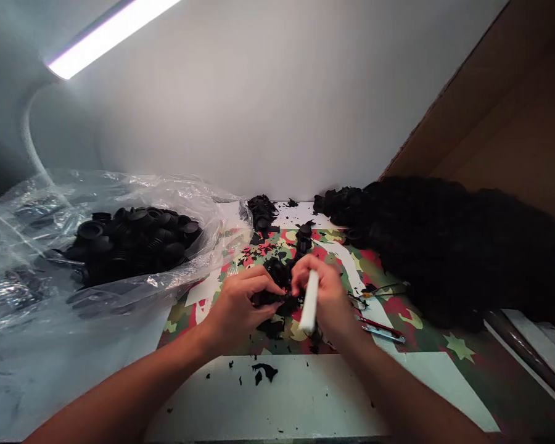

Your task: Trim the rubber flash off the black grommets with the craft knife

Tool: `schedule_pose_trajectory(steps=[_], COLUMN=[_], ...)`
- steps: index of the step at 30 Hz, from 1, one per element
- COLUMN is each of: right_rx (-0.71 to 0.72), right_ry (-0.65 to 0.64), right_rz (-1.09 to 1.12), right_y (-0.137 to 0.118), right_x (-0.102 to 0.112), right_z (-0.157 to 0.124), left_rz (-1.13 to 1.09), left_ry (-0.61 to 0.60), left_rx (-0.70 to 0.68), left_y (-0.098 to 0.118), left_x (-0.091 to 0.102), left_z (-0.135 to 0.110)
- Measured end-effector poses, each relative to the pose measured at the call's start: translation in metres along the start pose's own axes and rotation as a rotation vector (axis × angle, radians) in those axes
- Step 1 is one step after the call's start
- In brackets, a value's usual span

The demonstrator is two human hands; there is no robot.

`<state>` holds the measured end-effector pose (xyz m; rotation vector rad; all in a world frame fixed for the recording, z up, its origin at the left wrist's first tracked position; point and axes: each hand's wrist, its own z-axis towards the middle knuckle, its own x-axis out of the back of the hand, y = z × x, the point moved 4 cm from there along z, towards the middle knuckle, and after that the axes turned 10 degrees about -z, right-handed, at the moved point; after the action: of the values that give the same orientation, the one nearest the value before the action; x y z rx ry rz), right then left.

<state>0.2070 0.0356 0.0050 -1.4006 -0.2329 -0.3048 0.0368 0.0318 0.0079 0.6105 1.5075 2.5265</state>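
Head view, looking down on a worktop (305, 401) under a lit lamp bar (106, 34). Shows the left hand (240, 305) curled above a camouflage-patterned mat (425, 320), fingertips pressed together and pinching a small black piece (277, 300). Shows the right hand (328, 296) just beside it, closed around a white tool (309, 302) that slants down past the palm, fingertips meeting the same black piece. Places that piece between the two hands, over the middle of the mat, amid loose black scraps (263, 372) that spill onto the white front strip. Finds a clear plastic bag (203, 203) to the left, open and heaped with black round caps (134, 240). Finds a large dark pile (444, 246) to the right, against a cardboard wall (513, 123). Notes a red-handled metal tool (382, 327) lying on the mat near the right wrist.
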Motion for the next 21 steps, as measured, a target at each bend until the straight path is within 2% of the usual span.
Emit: schedule_pose_trajectory(steps=[2, 4, 8, 11, 13, 15, 19, 21], right_rx=[-0.056, -0.015, 0.227, 0.435, 0.494, 0.404, 0.014, -0.059], right_ry=[0.096, 0.075, -0.077, -0.088, -0.061, -0.038, 0.067, 0.071], right_rz=[0.116, 0.075, -0.125, -0.225, -0.289, -0.278, 0.051, 0.110], right_y=[0.006, 0.007, 0.000, -0.013, -0.019, -0.018, 0.004, 0.014], right_x=[0.012, 0.019, 0.012, -0.001, -0.009, -0.011, 0.005, 0.014], right_z=[0.006, 0.009, 0.002, -0.010, -0.015, -0.014, 0.001, 0.009], left_rz=[-0.001, 0.003, 0.015, 0.043, 0.069, 0.067, 0.011, 0.005], left_ry=[0.003, 0.013, 0.031, 0.029, 0.017, 0.010, 0.003, 0.011], left_rx=[-0.010, 0.005, 0.025, 0.033, 0.030, 0.014, -0.014, -0.006], left_y=[0.001, 0.000, -0.002, -0.005, -0.006, -0.005, 0.001, 0.002], left_x=[0.002, 0.005, 0.009, 0.008, 0.005, 0.002, 0.002, 0.004], left_z=[0.000, 0.000, 0.003, 0.003, 0.001, 0.000, -0.001, 0.000])
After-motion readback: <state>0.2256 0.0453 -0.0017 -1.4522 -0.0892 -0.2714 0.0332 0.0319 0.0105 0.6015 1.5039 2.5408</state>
